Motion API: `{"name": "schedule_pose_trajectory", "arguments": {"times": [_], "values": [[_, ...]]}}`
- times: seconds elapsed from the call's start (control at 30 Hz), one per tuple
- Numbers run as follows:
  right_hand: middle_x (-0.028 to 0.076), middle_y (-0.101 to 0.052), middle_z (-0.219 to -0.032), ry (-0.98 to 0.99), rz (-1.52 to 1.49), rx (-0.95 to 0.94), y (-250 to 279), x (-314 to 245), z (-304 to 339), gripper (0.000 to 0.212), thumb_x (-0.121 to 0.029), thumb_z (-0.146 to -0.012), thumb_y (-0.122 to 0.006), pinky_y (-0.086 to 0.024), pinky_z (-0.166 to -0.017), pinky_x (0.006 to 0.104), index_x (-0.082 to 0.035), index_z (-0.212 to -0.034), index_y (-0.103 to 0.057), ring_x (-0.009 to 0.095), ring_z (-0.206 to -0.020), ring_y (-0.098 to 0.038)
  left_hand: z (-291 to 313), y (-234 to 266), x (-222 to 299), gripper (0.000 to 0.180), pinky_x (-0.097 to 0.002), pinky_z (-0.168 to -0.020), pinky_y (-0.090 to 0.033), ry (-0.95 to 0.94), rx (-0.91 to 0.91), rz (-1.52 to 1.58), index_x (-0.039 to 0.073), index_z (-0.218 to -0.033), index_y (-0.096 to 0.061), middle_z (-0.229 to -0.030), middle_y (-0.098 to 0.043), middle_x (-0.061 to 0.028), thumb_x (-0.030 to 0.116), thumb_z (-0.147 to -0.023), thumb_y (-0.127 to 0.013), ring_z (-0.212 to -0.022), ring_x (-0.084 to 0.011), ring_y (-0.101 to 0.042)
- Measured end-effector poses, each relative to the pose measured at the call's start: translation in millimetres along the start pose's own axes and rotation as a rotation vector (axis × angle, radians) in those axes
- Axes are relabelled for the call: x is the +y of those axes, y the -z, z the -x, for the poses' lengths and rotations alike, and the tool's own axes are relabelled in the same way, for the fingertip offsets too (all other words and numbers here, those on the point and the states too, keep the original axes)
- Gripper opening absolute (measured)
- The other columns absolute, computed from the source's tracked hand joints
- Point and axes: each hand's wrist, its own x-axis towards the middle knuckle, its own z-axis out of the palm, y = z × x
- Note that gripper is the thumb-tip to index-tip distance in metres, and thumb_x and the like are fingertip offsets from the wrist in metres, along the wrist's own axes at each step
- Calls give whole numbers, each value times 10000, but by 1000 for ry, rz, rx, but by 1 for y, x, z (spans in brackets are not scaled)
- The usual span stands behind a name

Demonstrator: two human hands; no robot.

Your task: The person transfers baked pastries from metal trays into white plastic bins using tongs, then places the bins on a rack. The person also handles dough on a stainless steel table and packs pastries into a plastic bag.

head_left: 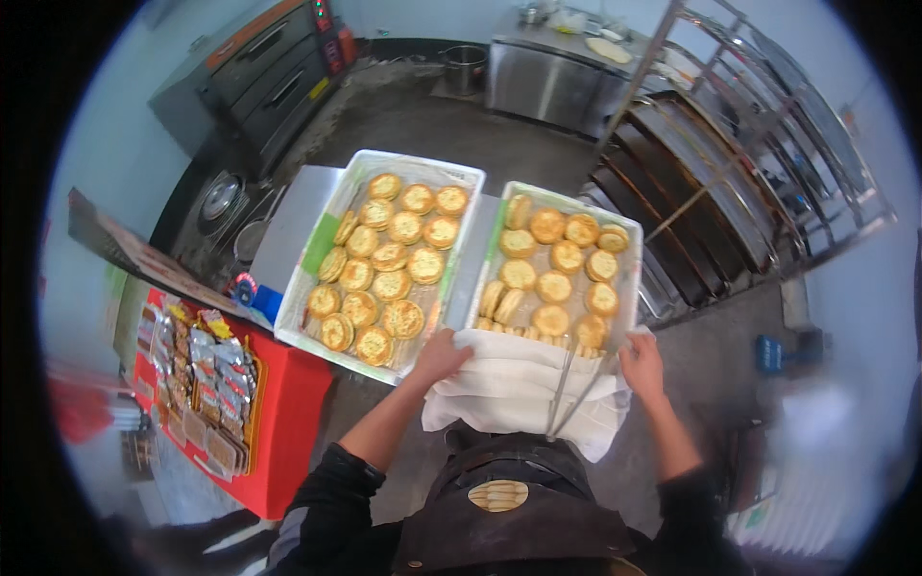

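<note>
A folded white cloth lies over the near end of the right-hand white crate. My left hand is closed on the cloth's left edge, by the gap between the two crates. At the cloth's right edge, near the crate's corner, my right hand grips it too. Metal tongs rest on the cloth between my hands, their tips toward the pastries. Round golden pastries fill the right-hand crate, some standing on edge. The left-hand white crate holds more round browned pastries.
Left of the crates, a table with a red cloth carries packaged goods. A metal rack with dark trays stands at the right. Further back are a deck oven, a metal pot and a steel counter.
</note>
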Motion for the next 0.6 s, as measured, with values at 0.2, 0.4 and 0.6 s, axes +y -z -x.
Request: {"name": "schedule_pose_trajectory", "arguments": {"times": [0.2, 0.4, 0.6], "values": [[278, -478, -1412, -105, 13, 401, -19, -21, 97, 726, -301, -868, -790, -376, -1111, 535, -10, -1472, -511, 458, -1311, -459, 19, -1, 6, 411, -511, -902, -539, -213, 320, -347, 55, -1077, -666, -1072, -725, -194, 373, -829, -745, -1036, -398, -689], [265, -495, -1387, -169, -23, 170, -83, -105, 101, 1005, -290, -763, -818, -381, -1076, 547, 23, -1585, -332, 454, -1268, -472, 59, -20, 12, 353, -514, -819, -536, -361, 498, -426, 62, -1091, -623, -1048, -694, -184, 267, -852, -784, -982, -403, -682], [193, -548, -1255, -118, -419, -69, -44, -38, 87, 973, -67, -725, -738, -530, -854, 458, -47, -1607, -328, 366, -1039, -600, 109, -40, 1, 301, -483, -780, -536, -403, 577, -477, 67, -1074, -617, -1035, -645, -159, 186, -851, -782, -942, -387, -669]]}}
